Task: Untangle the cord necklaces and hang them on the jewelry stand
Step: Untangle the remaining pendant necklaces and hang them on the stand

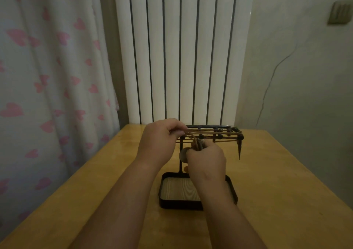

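Ok, left edge: white curtain with pink hearts [47,76], then a white ribbed vertical radiator [181,48] behind the yellow wooden table [286,191].

Left hand [160,141] is at the left end of the top rails, thumb and forefinger pinching a strand of the brown cord necklaces [210,133]. The cords lie along the rails of the black metal jewelry stand [178,204], long axis left-right, beads spaced along them.

The stand is mid-table, with a wood-grain tray base below.

Right hand [207,161] is just under the rails, fingers curled round a bunch of cord ends. A pale round pendant [183,155] shows at its left side.

At the right rail end a dark pointed pendant [239,150] hangs tip down.
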A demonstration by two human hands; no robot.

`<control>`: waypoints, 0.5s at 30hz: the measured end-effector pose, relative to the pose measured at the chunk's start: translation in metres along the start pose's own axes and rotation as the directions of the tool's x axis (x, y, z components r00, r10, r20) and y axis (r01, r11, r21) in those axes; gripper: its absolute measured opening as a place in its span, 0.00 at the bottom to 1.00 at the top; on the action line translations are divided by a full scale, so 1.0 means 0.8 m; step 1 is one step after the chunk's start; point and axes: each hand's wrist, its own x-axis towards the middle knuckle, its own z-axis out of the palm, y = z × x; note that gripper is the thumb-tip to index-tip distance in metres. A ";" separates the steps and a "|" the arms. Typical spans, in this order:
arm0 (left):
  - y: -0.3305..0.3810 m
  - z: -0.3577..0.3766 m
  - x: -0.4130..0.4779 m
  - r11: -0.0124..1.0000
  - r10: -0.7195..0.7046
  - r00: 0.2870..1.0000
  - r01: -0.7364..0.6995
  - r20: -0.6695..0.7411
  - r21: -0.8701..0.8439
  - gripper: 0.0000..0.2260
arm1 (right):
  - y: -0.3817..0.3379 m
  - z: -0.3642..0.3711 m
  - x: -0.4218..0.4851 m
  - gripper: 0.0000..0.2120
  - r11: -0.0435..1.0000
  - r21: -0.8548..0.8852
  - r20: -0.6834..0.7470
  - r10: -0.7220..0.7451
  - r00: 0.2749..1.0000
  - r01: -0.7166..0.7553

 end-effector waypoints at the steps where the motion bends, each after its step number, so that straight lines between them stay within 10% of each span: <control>1: 0.000 0.000 0.000 1.000 0.000 1.000 0.000 0.002 0.001 0.09 | 0.003 0.001 0.004 0.16 0.999 0.030 0.013 0.041 0.999 -0.041; 15: -0.008 -0.002 -0.007 0.998 0.052 0.999 -0.052 0.014 0.030 0.10 | 0.026 0.014 0.023 0.11 0.986 0.046 0.152 0.152 0.977 -0.161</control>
